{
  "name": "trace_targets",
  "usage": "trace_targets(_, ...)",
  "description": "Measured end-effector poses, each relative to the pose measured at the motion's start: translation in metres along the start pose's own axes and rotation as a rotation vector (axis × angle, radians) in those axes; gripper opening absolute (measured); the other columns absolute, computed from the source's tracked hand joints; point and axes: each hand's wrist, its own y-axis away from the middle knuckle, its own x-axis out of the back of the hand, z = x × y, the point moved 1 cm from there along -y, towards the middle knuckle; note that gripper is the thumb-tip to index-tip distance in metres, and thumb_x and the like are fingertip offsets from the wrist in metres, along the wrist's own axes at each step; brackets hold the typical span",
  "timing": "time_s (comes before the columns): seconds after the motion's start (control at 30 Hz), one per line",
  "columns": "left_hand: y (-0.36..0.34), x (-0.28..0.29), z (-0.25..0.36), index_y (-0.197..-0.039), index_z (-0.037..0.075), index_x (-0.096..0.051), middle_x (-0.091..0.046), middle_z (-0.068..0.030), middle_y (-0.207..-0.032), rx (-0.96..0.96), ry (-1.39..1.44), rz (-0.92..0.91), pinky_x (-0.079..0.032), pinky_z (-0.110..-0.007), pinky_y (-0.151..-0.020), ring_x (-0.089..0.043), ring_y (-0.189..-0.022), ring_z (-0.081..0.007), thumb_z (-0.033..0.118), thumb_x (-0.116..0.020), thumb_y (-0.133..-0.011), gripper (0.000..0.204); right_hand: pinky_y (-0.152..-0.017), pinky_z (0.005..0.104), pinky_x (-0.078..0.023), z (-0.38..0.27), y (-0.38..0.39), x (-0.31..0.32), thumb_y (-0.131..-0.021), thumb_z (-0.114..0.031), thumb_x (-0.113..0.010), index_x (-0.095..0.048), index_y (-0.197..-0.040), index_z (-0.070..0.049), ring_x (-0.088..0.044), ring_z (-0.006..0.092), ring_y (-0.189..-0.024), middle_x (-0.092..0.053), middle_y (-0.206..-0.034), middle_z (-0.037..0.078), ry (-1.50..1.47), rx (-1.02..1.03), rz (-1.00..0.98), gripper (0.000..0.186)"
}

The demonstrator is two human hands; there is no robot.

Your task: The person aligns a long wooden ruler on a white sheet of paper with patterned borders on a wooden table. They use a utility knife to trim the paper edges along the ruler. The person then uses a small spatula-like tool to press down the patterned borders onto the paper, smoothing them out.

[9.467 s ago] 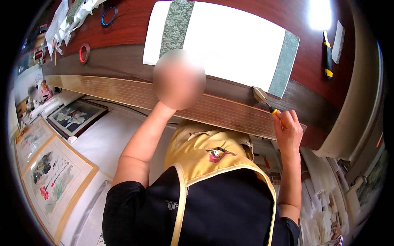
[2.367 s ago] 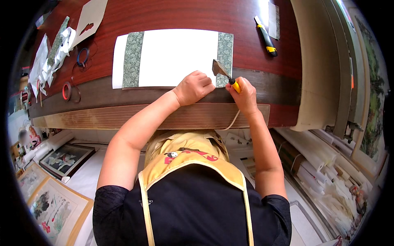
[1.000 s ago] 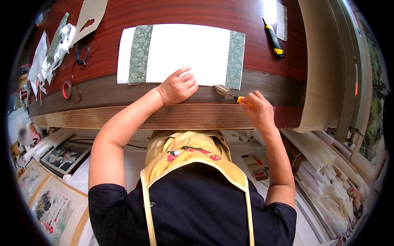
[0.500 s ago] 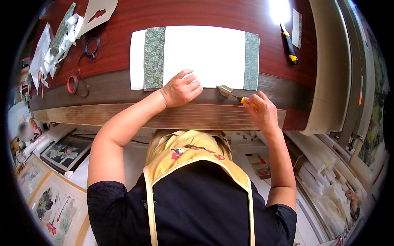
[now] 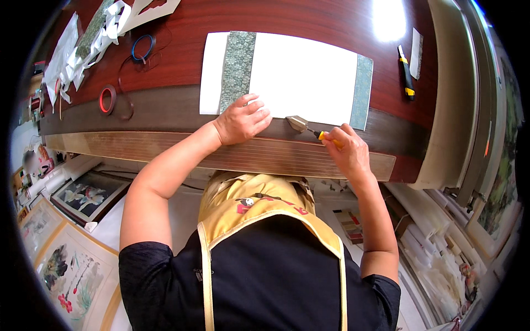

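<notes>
A long white sheet [image 5: 303, 71] with two green patterned bands [image 5: 237, 71] lies slightly askew on the table. My left hand [image 5: 243, 120] rests on its near edge, by the left band. Its fingers are bent but a little apart, with nothing visible in them. Between the fingers and thumb of my right hand [image 5: 346, 149] is the yellow-and-black handle of a small trowel [image 5: 297, 123]. The trowel's flat pointed metal blade lies at the sheet's near edge, pointing left. Whether the blade goes under the paper I cannot tell.
A long wooden strip [image 5: 165, 146] lines the table's front edge. Left are a red tape roll [image 5: 107, 100], a blue tape roll [image 5: 142, 48] and crumpled white scraps [image 5: 83, 60]. A utility knife [image 5: 406, 74] lies right, blade out, beside a narrow offcut [image 5: 416, 52].
The sheet has slid right and turned slightly clockwise on the table; my left hand is now nearer its left band. The view has also shifted a little. My right hand keeps the trowel.
</notes>
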Motion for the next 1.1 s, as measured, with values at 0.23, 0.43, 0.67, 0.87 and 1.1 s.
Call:
trace_targets(0.23,0.036,0.006,-0.017,-0.099,0.010,-0.070,-0.067,-0.0018,-0.106,0.021,-0.005,-0.009,-0.044,-0.045,-0.110,-0.062,-0.109,-0.0199,0.016,-0.062,-0.084,0.018,-0.066,0.0422,-0.055,-0.025,-0.010,-0.013,-0.092,-0.020,-0.072,-0.069,-0.093,-0.011,-0.068,0.0279,-0.077,-0.063,-0.091,0.006,0.016,0.042,-0.008,0.009)
trace_targets(0.43,0.050,0.019,-0.024,-0.106,0.009,-0.071,-0.069,-0.0043,-0.113,0.097,-0.007,-0.050,-0.046,-0.046,-0.108,-0.063,-0.111,-0.0237,0.018,-0.070,-0.085,0.023,-0.065,0.0412,-0.055,-0.037,-0.013,-0.017,-0.092,-0.020,-0.072,-0.069,-0.094,-0.011,-0.068,0.0281,-0.076,-0.062,-0.090,0.006,0.067,0.056,-0.005,0.009)
trace_targets(0.67,0.054,0.040,-0.016,-0.132,0.006,-0.054,-0.053,-0.0152,-0.132,0.651,0.158,0.058,-0.046,-0.044,-0.103,-0.052,-0.121,-0.0315,0.019,-0.080,-0.082,0.057,-0.063,0.0420,-0.055,-0.040,-0.010,-0.024,-0.092,-0.021,-0.072,-0.068,-0.094,-0.012,-0.067,0.0289,-0.075,-0.061,-0.090,0.006,0.071,0.057,0.026,0.010)
trace_targets(0.87,0.082,0.025,0.005,-0.133,0.001,-0.046,-0.044,-0.0164,-0.129,1.430,0.796,0.380,-0.046,-0.039,-0.101,-0.048,-0.115,-0.0249,0.014,-0.075,-0.091,0.052,-0.061,0.0424,-0.055,-0.054,-0.012,-0.034,-0.093,-0.022,-0.071,-0.068,-0.093,-0.014,-0.067,0.0306,-0.073,-0.061,-0.089,0.006,0.020,0.041,0.062,0.009)
trace_targets(1.1,0.054,0.032,0.043,-0.144,0.002,-0.029,-0.040,-0.0162,-0.136,1.841,1.375,0.898,-0.048,-0.040,-0.102,-0.051,-0.117,-0.0217,0.008,-0.074,-0.093,0.069,-0.061,0.0420,-0.055,-0.027,0.010,-0.021,-0.092,-0.021,-0.075,-0.067,-0.094,-0.013,-0.068,0.0280,-0.073,-0.062,-0.089,0.005,0.030,-0.083,0.209,0.012)
